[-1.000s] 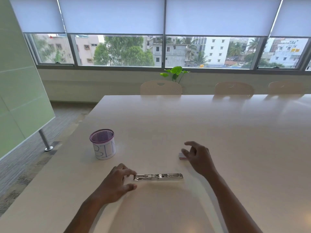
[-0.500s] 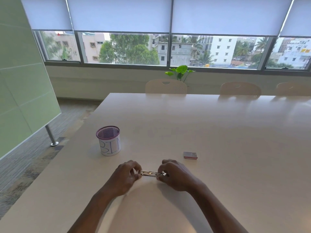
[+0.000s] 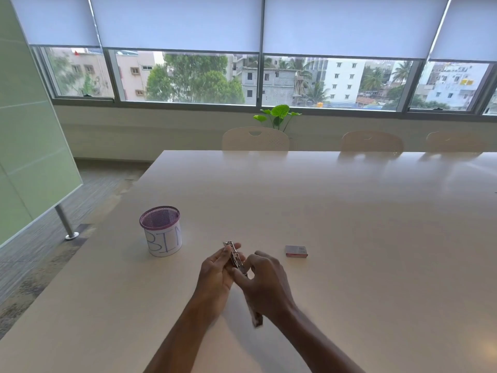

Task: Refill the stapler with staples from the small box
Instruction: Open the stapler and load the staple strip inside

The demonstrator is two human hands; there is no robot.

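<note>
**Stapler lifted off the tabletop and swung open**

Half a second ago the stapler (image 3: 234,258) lay flat on the tabletop (image 3: 349,211) with both hands pinching its ends; now it is raised above the surface, low and just left of centre in the frame. The left hand (image 3: 216,270) cradles the upper metal part, fingers (image 3: 224,255) curled around it, its tip pointing up toward the window. The right hand (image 3: 265,281) is clenched on the stapler's other part — a dark, motion-blurred piece pokes out below the wrist, so the two halves appear hinged apart, though the blur hides the detail.

The small box (image 3: 296,251) of staples sits closed on the tabletop just right of the hands, touched by neither. A second ago the right hand hovered over it; now it is clear of it.

The purple mesh cup (image 3: 160,230) with a paper label stands to the left of the hands, well apart from them — its place on the tabletop is unchanged. The camera view has shifted slightly, the window band now sitting higher in the frame.
</note>
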